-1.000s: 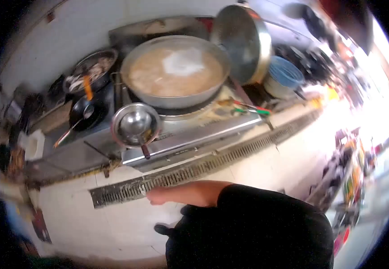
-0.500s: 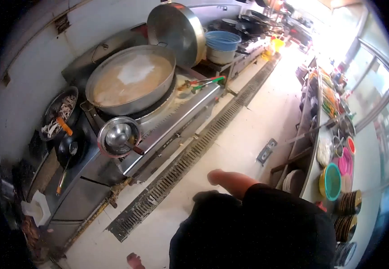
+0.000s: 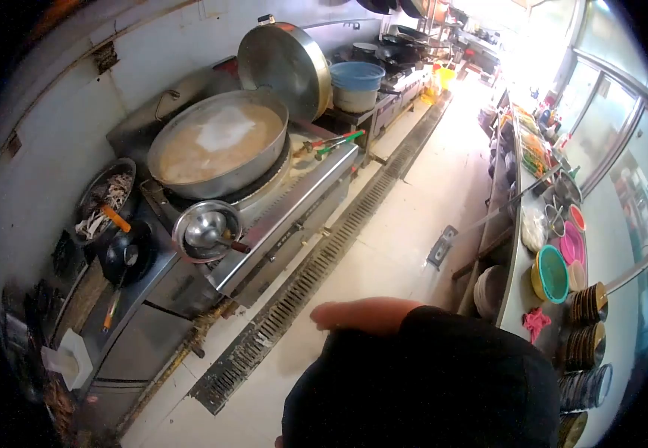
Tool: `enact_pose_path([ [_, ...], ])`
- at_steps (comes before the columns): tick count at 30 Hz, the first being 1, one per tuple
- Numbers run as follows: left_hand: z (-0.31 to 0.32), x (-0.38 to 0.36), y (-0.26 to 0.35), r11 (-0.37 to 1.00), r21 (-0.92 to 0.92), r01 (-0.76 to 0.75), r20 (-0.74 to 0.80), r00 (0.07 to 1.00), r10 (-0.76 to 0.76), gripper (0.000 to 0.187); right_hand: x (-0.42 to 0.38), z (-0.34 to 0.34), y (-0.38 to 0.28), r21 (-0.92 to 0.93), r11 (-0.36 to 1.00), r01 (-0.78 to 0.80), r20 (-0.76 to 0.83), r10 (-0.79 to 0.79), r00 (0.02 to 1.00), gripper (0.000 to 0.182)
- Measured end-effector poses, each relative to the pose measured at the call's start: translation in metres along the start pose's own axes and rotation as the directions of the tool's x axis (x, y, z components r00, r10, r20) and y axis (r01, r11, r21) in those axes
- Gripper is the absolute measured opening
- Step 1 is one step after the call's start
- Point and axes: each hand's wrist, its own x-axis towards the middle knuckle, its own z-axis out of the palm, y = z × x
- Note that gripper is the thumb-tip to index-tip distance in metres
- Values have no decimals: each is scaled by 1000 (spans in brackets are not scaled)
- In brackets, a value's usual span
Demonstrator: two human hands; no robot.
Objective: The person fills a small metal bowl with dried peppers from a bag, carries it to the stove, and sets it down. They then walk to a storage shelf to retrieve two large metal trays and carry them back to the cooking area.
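Observation:
My right hand [image 3: 330,316] reaches out from a black sleeve over the pale floor, beside the drain grate [image 3: 316,276]. It touches nothing that I can see, and its fingers are not distinct. Only a sliver of my left hand [image 3: 279,442] shows at the bottom edge. To the left, a metal bowl with a ladle [image 3: 206,229] in it sits at the front of the stove. Behind it stands a large pot [image 3: 219,175] of brownish liquid with white foam. A wok [image 3: 128,257] with a long-handled utensil lies further left.
A big round lid [image 3: 283,71] leans by the wall. Next to it is a bucket with a blue basin [image 3: 357,75]. On the right, a long counter [image 3: 514,299] bears a teal basin [image 3: 553,273], a pink cloth [image 3: 536,324] and stacked dishes [image 3: 585,347]. A floor aisle runs between.
My right hand has shifted left toward the drain grate. My left hand has moved right and mostly out of view. The camera has turned slightly, showing the pink cloth more fully.

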Motion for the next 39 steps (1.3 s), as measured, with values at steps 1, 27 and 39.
enact_pose_path([
  [1, -2, 2, -3, 1000, 0, 3, -3, 1000, -3, 16, 1, -6, 3, -76, 990, -119, 125, 128, 984, 26],
  [27, -115, 1, -39, 993, 13, -116, -457, 883, 109, 19, 51, -17, -106, 386, 913, 130, 298, -257, 920, 58],
  [39, 134, -120, -140, 475, -877, 69, -396, 455, -797, 20, 299, -9, -269, 388, 922, -14, 654, -265, 708, 48],
])
